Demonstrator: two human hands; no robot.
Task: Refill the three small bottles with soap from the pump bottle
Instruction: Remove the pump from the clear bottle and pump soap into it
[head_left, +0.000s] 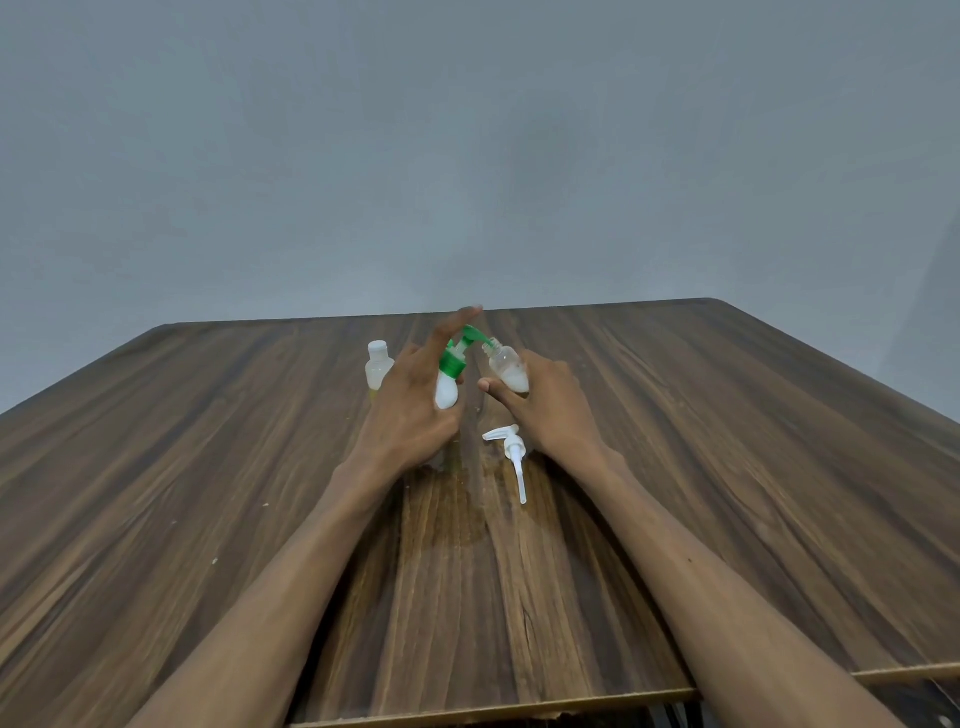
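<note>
My left hand (410, 410) grips the white pump bottle (448, 391) with the green pump top (460, 353), its index finger stretched over the pump head. The green spout points into the open mouth of a small clear bottle (506, 368), which is tilted toward it and holds some white soap. My right hand (545, 402) holds that small bottle. A second small bottle (378, 366) with a white cap stands upright behind my left hand. A third small bottle is not visible.
A loose white pump head with its tube (511, 454) lies on the wooden table (208, 467) just in front of my right hand. A wet patch (457, 512) marks the wood between my forearms. A grey wall rises behind the table.
</note>
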